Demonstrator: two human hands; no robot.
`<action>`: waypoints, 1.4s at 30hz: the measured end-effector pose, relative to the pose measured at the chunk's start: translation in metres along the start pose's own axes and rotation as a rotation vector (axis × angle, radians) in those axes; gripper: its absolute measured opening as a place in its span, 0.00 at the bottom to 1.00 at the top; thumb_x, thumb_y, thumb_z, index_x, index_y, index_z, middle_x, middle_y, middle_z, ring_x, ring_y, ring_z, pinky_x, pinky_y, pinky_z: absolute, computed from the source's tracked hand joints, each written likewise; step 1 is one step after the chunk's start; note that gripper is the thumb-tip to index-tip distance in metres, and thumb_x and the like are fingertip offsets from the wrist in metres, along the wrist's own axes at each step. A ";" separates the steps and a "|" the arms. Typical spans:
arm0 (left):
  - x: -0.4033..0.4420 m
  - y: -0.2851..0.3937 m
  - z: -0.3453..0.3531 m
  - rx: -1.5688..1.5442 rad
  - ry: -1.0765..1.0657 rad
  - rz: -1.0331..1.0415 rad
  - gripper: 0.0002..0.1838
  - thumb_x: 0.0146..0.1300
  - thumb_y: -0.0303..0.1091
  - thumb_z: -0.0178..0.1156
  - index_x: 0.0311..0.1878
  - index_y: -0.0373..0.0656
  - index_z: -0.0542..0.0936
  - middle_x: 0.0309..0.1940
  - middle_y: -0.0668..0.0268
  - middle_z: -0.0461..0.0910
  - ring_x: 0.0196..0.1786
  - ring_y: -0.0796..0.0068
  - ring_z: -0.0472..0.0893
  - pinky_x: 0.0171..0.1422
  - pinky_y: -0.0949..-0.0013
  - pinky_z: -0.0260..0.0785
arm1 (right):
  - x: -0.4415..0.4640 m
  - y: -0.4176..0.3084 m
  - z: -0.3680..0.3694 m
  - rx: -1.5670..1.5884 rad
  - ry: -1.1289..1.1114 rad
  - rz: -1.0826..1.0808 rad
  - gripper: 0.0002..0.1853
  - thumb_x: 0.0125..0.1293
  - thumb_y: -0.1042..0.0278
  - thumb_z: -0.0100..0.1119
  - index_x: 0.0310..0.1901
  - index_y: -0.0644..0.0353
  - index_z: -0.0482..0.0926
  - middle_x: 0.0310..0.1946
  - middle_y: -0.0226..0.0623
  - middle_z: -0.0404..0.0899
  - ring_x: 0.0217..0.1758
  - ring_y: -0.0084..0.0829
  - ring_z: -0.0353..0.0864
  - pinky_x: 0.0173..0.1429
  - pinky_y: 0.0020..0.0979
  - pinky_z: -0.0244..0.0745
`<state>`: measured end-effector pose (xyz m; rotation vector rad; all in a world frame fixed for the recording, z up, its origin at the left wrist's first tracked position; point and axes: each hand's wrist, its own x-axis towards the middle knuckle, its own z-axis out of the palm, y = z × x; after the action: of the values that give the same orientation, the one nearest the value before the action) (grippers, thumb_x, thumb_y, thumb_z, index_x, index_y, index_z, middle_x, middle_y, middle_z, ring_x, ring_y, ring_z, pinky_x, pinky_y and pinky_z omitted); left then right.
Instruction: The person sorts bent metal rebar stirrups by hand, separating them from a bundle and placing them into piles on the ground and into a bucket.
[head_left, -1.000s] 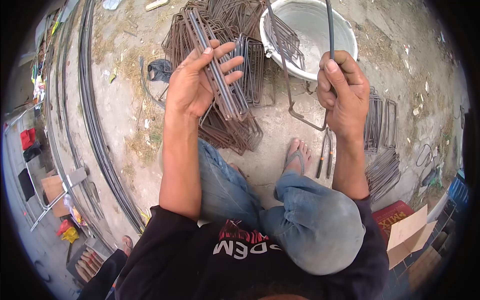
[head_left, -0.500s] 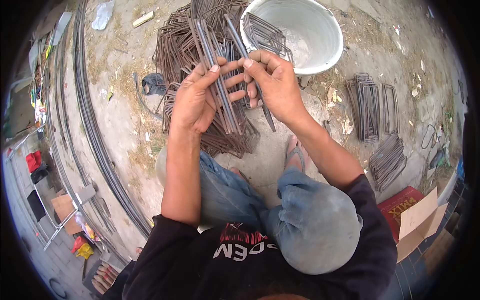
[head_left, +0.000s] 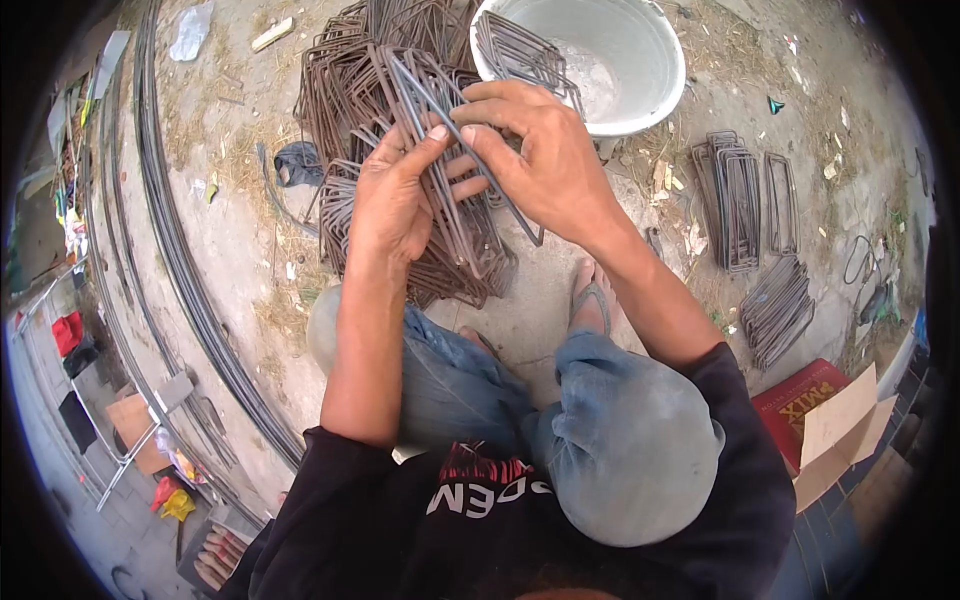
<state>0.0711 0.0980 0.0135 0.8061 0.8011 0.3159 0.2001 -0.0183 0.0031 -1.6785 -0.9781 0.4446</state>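
Note:
My left hand (head_left: pixel 392 195) is closed around several bent steel rebar stirrups (head_left: pixel 438 165), its thumb lying over them. Beside it, my right hand (head_left: pixel 540 150) pinches one slimmer, greyer stirrup (head_left: pixel 512 208) between thumb and fingers. That stirrup slants across, and its upper end lies against the held bunch. Below both hands spreads a large heap of rusty stirrups (head_left: pixel 335 75), partly hidden by the hands. A few more stirrups (head_left: pixel 520 52) lean over the rim of a white bucket (head_left: pixel 672 60) just beyond my right hand.
Two sorted groups of stirrups, an upright-lying stack (head_left: pixel 733 200) and a fanned one (head_left: pixel 778 315), lie at the right. Long steel bars (head_left: pixel 190 250) run along the left. A red box (head_left: pixel 800 400) and an open cardboard box (head_left: pixel 845 440) stand lower right.
My right hand has moved left and slightly up, bringing its stirrup from apart to against the bunch. The left hand keeps its hold nearly in place.

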 end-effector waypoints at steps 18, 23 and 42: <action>0.000 0.017 -0.046 -0.149 0.109 -0.069 0.19 0.76 0.26 0.57 0.66 0.35 0.69 0.64 0.48 0.78 0.60 0.51 0.84 0.66 0.47 0.82 | 0.034 0.064 -0.064 -0.187 0.181 0.148 0.13 0.70 0.63 0.60 0.46 0.62 0.88 0.31 0.43 0.90 0.31 0.39 0.89 0.40 0.39 0.81; -0.004 0.004 -0.016 -0.186 0.047 -0.208 0.20 0.77 0.31 0.57 0.68 0.37 0.69 0.65 0.49 0.77 0.60 0.49 0.84 0.65 0.46 0.81 | 0.102 0.191 -0.039 -0.898 -0.480 0.221 0.14 0.69 0.63 0.57 0.51 0.50 0.89 0.46 0.48 0.88 0.51 0.48 0.87 0.56 0.47 0.82; 0.010 -0.002 -0.003 -0.120 0.011 -0.114 0.24 0.76 0.29 0.58 0.70 0.33 0.67 0.62 0.45 0.78 0.59 0.53 0.84 0.62 0.53 0.82 | 0.107 0.148 -0.019 0.112 -0.117 0.641 0.14 0.67 0.58 0.71 0.39 0.63 0.88 0.35 0.38 0.88 0.41 0.29 0.84 0.49 0.34 0.77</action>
<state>0.0758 0.1038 0.0060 0.6438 0.8269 0.2646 0.3329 0.0437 -0.1077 -1.8573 -0.4616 1.0080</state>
